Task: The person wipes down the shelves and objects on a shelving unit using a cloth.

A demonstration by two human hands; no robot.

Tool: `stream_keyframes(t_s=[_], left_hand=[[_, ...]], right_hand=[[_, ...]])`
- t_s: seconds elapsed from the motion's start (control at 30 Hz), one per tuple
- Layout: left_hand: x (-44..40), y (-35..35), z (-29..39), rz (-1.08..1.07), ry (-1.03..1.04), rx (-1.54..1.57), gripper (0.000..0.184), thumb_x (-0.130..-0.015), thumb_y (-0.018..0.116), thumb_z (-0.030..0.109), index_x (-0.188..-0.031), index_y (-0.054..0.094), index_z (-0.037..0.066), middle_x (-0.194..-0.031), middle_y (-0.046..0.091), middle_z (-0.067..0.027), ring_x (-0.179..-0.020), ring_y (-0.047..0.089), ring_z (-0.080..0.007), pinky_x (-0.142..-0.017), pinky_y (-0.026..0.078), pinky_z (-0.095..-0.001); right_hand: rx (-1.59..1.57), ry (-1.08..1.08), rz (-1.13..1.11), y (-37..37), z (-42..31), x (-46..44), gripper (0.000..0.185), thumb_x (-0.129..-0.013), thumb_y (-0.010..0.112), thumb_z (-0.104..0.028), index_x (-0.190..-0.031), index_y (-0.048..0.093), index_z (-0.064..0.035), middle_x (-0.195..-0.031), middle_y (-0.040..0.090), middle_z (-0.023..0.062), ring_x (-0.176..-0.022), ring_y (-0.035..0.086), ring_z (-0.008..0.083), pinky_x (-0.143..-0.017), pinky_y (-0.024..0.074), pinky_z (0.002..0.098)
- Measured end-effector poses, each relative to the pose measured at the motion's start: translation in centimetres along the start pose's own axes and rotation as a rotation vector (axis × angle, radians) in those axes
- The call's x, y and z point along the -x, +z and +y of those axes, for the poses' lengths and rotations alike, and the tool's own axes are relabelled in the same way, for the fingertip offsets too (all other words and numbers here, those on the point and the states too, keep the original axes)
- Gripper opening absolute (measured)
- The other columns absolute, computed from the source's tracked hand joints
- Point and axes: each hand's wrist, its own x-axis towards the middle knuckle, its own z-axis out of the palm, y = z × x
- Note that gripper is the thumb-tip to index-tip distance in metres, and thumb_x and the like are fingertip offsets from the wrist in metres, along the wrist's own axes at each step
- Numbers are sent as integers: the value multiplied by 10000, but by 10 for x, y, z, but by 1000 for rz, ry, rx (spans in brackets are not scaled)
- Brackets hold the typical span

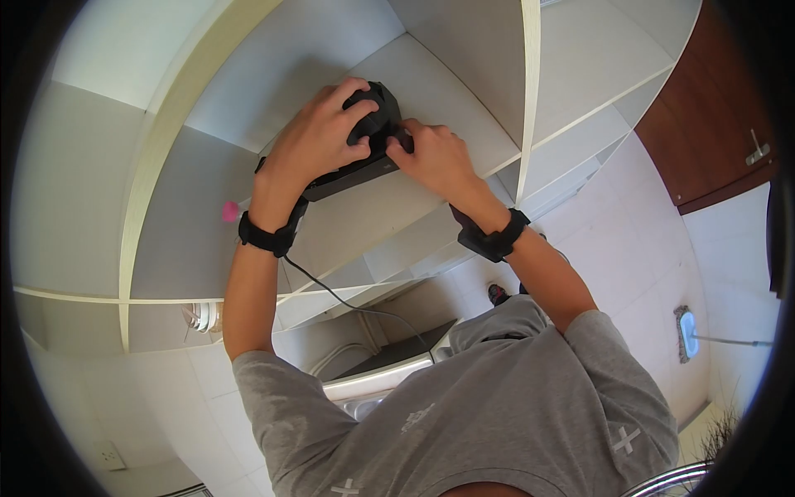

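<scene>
A black device rests in a shelf compartment. It has a long flat base and a rounded black part on top; I cannot make out its exact kind. Curled over the rounded part from the left, my left hand grips it with bent fingers and thumb, covering much of the base. At the device's right end, my right hand closes its thumb and fingers on a small dark part. Both wrists wear black straps, the left one with a cable running down from it.
Pale shelf dividers frame the compartment. A pink item is left of my left wrist, and a white coiled item lies in a lower compartment. A brown door stands at right, with a blue mop on the tiled floor.
</scene>
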Motion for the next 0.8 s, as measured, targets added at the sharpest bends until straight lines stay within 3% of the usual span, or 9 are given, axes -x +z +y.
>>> stream_keyframes(t_s=[0.1, 0.3, 0.6, 0.7, 0.8], left_hand=[[0, 2, 0, -3, 6, 8, 375, -732, 742, 111, -1088, 662, 22, -1298, 560, -101, -1095, 602, -336, -914, 526, -413], [2, -3, -3, -30, -7, -1, 383, -733, 748, 120, -1093, 662, 21, -1311, 551, -94, -1118, 592, -324, -927, 522, -410], [4, 17, 7, -37, 2, -96, 414, -744, 769, 119, -1138, 665, 48, -1359, 516, -72, -1193, 542, -304, -958, 519, -406], [10, 14, 8, -42, 0, -36, 469, -773, 764, 99, -1223, 635, 79, -1406, 494, -70, -1219, 525, -311, -976, 511, -410], [17, 20, 8, -30, 29, 48, 511, -810, 730, 59, -1300, 593, 114, -1471, 451, -71, -1273, 486, -328, -1014, 489, -418]], right_hand=[[41, -7, 1, 1, -3, 0, 345, -871, 635, -353, -998, 702, -40, -711, 693, 161, -698, 684, 378, -671, 556, 479], [156, -60, 49, 10, -7, 1, 316, -925, 583, -321, -852, 624, -16, -699, 674, 202, -659, 673, 417, -625, 551, 504], [81, -90, 37, 16, 4, -3, 308, -959, 558, -299, -870, 619, -10, -750, 682, 215, -695, 673, 420, -672, 540, 516], [-106, -149, -40, 7, 14, -3, 321, -953, 576, -310, -980, 654, 0, -752, 680, 205, -696, 668, 409, -674, 522, 503], [-259, -75, -151, -12, 17, 4, 313, -937, 616, -274, -1097, 671, -11, -711, 663, 185, -636, 652, 356, -634, 504, 452]])
